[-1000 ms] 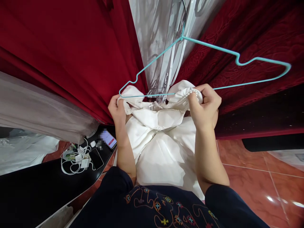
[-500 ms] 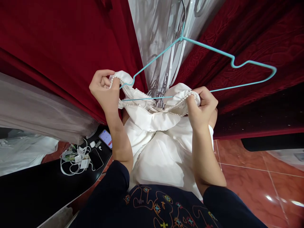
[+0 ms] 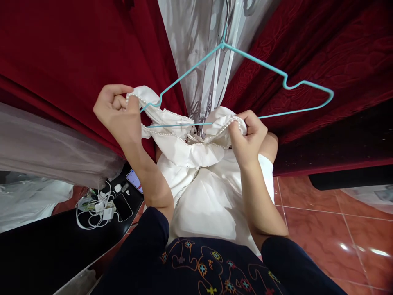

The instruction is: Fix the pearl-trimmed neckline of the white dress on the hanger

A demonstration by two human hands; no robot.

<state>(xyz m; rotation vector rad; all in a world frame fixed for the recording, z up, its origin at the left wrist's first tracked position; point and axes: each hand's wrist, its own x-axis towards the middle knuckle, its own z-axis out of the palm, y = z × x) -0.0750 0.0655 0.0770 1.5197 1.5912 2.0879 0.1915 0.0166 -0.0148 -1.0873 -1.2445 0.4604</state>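
Observation:
A white dress (image 3: 202, 205) with a pearl-beaded neckline hangs down over my lap. My left hand (image 3: 118, 108) pinches one of its shoulder pieces, which lies over the left end of a turquoise hanger (image 3: 254, 59). Farther right, my right hand (image 3: 248, 137) grips the beaded edge of the other shoulder piece. The hanger's lower bar runs behind that piece, and its right arm sticks out bare beyond my right hand. At the top, the hanger's hook reaches up before the pale cloth.
Dark red curtains (image 3: 76, 49) hang on both sides of a grey-white drape (image 3: 184, 41). On a black bench (image 3: 61, 241) at the left lie white cables (image 3: 101, 205), a dark phone (image 3: 123, 206) and a lit phone (image 3: 134, 180). Red floor tiles (image 3: 316, 229) show at the right.
Both hands have moved left with the dress's shoulder pieces, the left hand farther than the right. The hanger has shifted left too, and the neckline is stretched a little wider.

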